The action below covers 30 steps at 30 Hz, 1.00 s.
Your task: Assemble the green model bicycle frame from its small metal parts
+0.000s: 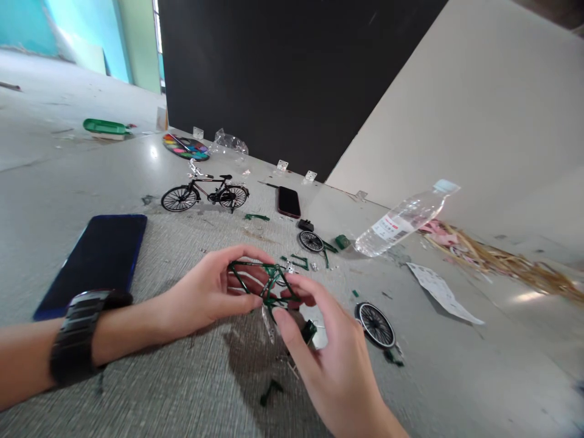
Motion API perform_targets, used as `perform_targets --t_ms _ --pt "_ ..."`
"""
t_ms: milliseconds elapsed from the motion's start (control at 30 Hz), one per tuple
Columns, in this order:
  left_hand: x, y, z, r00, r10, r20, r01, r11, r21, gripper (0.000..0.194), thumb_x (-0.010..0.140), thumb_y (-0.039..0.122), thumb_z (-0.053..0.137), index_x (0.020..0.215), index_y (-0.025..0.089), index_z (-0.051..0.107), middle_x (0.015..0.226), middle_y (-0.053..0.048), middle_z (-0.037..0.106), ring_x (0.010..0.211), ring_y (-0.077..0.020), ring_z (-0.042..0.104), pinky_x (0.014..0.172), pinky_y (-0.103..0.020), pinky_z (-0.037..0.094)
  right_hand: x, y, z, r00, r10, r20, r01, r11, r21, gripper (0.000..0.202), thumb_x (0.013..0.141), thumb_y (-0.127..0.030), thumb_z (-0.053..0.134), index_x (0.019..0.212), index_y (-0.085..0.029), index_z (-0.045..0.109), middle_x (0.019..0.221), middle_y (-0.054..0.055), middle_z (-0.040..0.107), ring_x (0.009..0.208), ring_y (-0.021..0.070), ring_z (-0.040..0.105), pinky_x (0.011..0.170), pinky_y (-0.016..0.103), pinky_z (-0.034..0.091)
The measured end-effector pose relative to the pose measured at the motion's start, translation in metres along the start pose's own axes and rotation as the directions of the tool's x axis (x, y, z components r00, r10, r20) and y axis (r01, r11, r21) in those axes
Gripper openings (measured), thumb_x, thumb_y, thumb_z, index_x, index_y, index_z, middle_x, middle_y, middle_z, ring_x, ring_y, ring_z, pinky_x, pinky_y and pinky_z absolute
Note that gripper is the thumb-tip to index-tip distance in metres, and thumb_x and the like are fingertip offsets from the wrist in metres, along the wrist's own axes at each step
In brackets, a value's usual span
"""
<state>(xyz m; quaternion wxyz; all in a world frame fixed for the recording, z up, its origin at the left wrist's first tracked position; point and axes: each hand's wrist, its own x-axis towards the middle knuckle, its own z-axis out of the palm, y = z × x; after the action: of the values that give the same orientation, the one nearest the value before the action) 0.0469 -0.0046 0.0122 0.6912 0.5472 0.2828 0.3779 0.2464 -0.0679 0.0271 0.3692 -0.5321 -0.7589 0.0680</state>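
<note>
Green frame (271, 281) held over grey worktop (159, 401)

Far left, dark phone (98, 255); beyond, black model bicycle (212, 188), upright. Your left hand (212, 289) pinches the frame's left part; your right hand (331, 334) grips its right end. Rightward: loose spoked wheel (376, 325), clear bottle (404, 220), printed sheet (440, 292).

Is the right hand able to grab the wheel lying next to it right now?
Probably yes: the wheel lies close by the right hand, and nothing seems to stand between them. But that hand is holding the green bike frame, so it may have to let go first.
</note>
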Motion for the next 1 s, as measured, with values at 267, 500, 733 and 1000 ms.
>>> perform_targets --t_ms 267,500,733,1000 --pt "-0.002 0.0 -0.002 0.998 -0.028 -0.049 0.028 1.0 0.006 0.052 0.082 0.025 0.078 0.126 0.019 0.052 0.11 -0.01 0.073 0.097 -0.0205 0.07 0.085 -0.033 0.054 0.003 0.0 0.004 0.99 0.138 -0.002 -0.136 0.973 0.186 0.024 0.094 -0.031 0.06 0.112 -0.017 0.07 0.077 0.001 0.072 0.064 0.0132 0.069 0.059 0.023 0.059" --pt "-0.002 0.001 -0.001 0.998 -0.061 0.035 0.059 0.997 0.057 0.052 0.081 0.022 0.077 0.125 0.019 0.05 0.102 -0.006 0.072 0.096 -0.0192 0.068 0.082 -0.031 0.052 0.0 0.001 0.005 0.984 0.181 -0.004 -0.177 0.966 0.191 0.025 0.093 -0.032 0.061 0.111 -0.018 0.071 0.082 0.002 0.075 0.07 0.0148 0.071 0.064 0.026 0.06" --pt "0.0 -0.001 -0.001 0.997 -0.078 0.014 0.077 0.997 0.029 0.056 0.074 0.017 0.081 0.122 0.02 0.051 0.093 -0.002 0.071 0.091 -0.0181 0.068 0.081 -0.031 0.052 0.002 0.001 0.0 0.982 0.181 0.054 -0.188 0.959 0.214 0.025 0.095 -0.032 0.059 0.115 -0.02 0.069 0.083 0.002 0.075 0.07 0.0148 0.071 0.06 0.025 0.058" --pt "0.001 -0.003 0.0 0.972 -0.092 -0.218 0.068 0.991 -0.114 0.062 0.072 0.021 0.086 0.125 0.02 0.052 0.094 -0.005 0.075 0.084 -0.0184 0.07 0.075 -0.03 0.051 0.009 0.014 -0.011 0.967 0.178 -0.183 -0.162 0.982 0.101 0.02 0.099 -0.034 0.059 0.114 -0.024 0.067 0.107 0.006 0.074 0.096 0.0189 0.07 0.073 0.029 0.057"
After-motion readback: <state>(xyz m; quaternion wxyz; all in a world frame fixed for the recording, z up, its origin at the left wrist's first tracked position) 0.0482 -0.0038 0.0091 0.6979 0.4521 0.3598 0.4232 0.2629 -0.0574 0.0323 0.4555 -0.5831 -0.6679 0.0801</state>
